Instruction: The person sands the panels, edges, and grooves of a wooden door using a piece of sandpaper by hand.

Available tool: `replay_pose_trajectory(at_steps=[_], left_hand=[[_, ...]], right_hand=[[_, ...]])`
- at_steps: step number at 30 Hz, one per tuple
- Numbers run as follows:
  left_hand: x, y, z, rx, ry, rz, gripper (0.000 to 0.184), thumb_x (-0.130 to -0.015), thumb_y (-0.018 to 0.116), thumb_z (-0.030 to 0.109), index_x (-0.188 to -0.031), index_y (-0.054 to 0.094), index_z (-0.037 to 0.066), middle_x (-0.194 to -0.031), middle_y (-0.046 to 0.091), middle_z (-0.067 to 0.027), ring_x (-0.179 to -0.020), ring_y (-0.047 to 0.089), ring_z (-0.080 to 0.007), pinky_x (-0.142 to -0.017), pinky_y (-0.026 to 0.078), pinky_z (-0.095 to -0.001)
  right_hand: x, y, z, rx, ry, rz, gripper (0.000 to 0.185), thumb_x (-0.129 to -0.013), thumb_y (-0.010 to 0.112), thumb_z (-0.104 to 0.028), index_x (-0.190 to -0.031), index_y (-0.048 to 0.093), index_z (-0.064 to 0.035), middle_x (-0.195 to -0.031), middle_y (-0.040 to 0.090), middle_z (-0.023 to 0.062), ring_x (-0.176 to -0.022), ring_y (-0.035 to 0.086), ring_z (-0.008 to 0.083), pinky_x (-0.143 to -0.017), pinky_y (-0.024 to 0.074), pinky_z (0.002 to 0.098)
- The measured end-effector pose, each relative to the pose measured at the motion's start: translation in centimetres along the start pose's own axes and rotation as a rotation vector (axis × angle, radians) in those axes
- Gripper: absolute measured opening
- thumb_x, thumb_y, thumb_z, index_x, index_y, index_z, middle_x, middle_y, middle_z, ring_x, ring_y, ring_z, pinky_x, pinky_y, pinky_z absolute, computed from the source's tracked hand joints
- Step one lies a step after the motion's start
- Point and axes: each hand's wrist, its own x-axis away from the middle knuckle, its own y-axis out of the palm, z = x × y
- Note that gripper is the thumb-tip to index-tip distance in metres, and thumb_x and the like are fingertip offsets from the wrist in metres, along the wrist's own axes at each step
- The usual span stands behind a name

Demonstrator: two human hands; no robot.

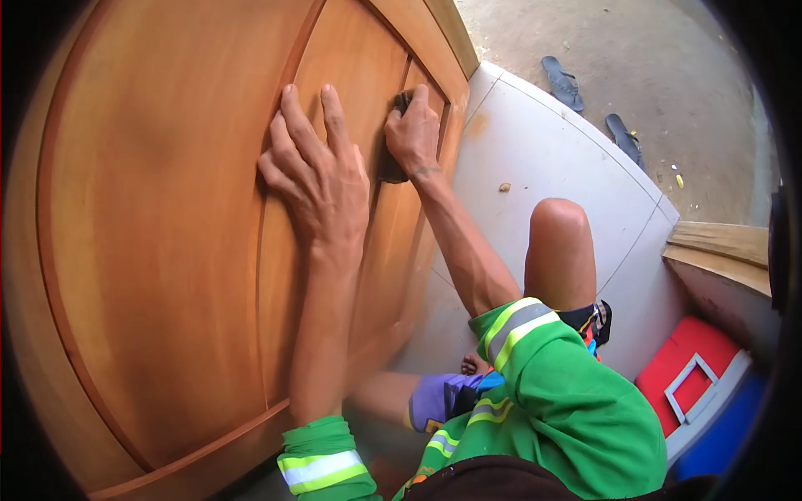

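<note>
A varnished wooden door with raised panels fills the left side of the view. My left hand lies flat against a panel with its fingers spread, holding nothing. Farther up and to the right, my right hand is closed round a dark piece of sandpaper pressed to the narrow panel near the door's edge. The fingers cover most of this piece, so its full shape is hidden.
White floor tiles run beside the door, with a small brown bit on them. Two dark flip-flops lie on the ground outside. A red and blue cooler box with a grey handle stands lower right, below a wooden door frame.
</note>
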Motion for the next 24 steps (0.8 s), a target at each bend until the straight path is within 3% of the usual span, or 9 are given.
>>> replay_pose_trajectory(at_steps=[2,3,6,12,15,18,19,21,24], left_hand=[[-0.9,-0.2,0.0,-0.024,-0.004,0.057,0.057,-0.083,0.074,0.023,-0.137,0.057,0.018,-0.15,0.048,-0.0138,-0.129,0.046,-0.0301,-0.099,0.038,-0.0466],[-1.8,-0.2,0.1,-0.024,-0.004,0.076,0.057,-0.083,0.074,0.023,-0.137,0.057,0.018,-0.15,0.048,-0.0138,-0.129,0.046,-0.0301,-0.099,0.038,-0.0466],[-2.6,-0.1,0.2,-0.011,0.022,0.132,0.051,-0.085,0.07,0.02,-0.134,0.059,0.018,-0.147,0.05,-0.0125,-0.127,0.048,-0.0293,-0.098,0.039,-0.0454],[-0.7,-0.2,-1.2,0.0,0.025,0.15,0.039,-0.089,0.062,0.014,-0.128,0.063,0.018,-0.142,0.056,-0.0095,-0.123,0.052,-0.0274,-0.095,0.04,-0.0428],[-1.6,-1.1,-0.5,0.028,-0.012,0.157,0.035,-0.09,0.061,0.014,-0.124,0.065,0.018,-0.14,0.058,-0.0088,-0.121,0.053,-0.0266,-0.095,0.041,-0.0419],[-1.6,2.2,-0.9,-0.034,0.011,0.363,0.036,-0.089,0.062,0.013,-0.124,0.066,0.018,-0.14,0.058,-0.0089,-0.121,0.054,-0.0267,-0.095,0.041,-0.0421],[-0.9,1.7,-0.9,0.012,0.007,0.266,0.039,-0.087,0.064,0.013,-0.126,0.065,0.017,-0.14,0.058,-0.0091,-0.121,0.054,-0.027,-0.096,0.041,-0.0421],[-1.2,-0.2,-0.6,0.067,-0.012,0.172,0.04,-0.086,0.064,0.013,-0.126,0.065,0.016,-0.141,0.058,-0.0094,-0.122,0.054,-0.027,-0.096,0.041,-0.0425],[-1.6,-1.1,-0.2,0.09,-0.021,0.13,0.041,-0.085,0.065,0.013,-0.126,0.064,0.016,-0.141,0.058,-0.0103,-0.122,0.054,-0.0271,-0.097,0.041,-0.0431]], right_hand=[[1.9,-0.6,-0.5,-0.002,-0.046,-0.008,0.022,-0.09,0.061,-0.003,-0.106,0.047,0.0007,-0.077,0.063,0.0317,-0.076,0.064,0.0507,-0.062,0.0481,0.0572],[4.9,-1.0,-0.5,0.026,0.069,-0.134,0.027,-0.089,0.062,-0.003,-0.111,0.048,0.0007,-0.081,0.064,0.0322,-0.078,0.063,0.0515,-0.065,0.0485,0.0585],[9.6,-1.3,-0.1,-0.09,-0.045,-0.142,0.032,-0.088,0.062,-0.004,-0.118,0.051,0.0001,-0.091,0.066,0.0318,-0.081,0.064,0.0523,-0.069,0.0486,0.0598],[-3.9,-0.3,-0.9,0.067,-0.04,0.047,0.019,-0.088,0.06,-0.003,-0.1,0.047,0.0026,-0.082,0.064,0.0341,-0.08,0.064,0.0524,-0.069,0.049,0.0594],[2.1,-0.7,0.1,-0.017,-0.044,-0.024,0.021,-0.089,0.059,-0.003,-0.105,0.048,0.0033,-0.084,0.064,0.0344,-0.083,0.064,0.0535,-0.072,0.0495,0.0592],[6.4,-1.0,0.4,-0.095,-0.08,-0.041,0.023,-0.09,0.059,-0.004,-0.109,0.049,0.0033,-0.084,0.064,0.0334,-0.083,0.063,0.0538,-0.071,0.0486,0.0591],[6.9,-0.9,0.6,-0.121,-0.07,-0.034,0.024,-0.09,0.059,-0.005,-0.11,0.049,0.0032,-0.084,0.064,0.033,-0.083,0.063,0.0538,-0.071,0.0485,0.0589],[0.0,-0.2,0.9,-0.091,0.002,-0.021,0.025,-0.089,0.06,-0.005,-0.109,0.049,0.0035,-0.087,0.065,0.0326,-0.084,0.063,0.0536,-0.073,0.0491,0.0579],[-7.9,0.5,1.4,-0.042,-0.103,0.124,0.023,-0.086,0.061,-0.003,-0.105,0.049,0.0018,-0.086,0.065,0.0328,-0.085,0.064,0.053,-0.074,0.0495,0.058]])
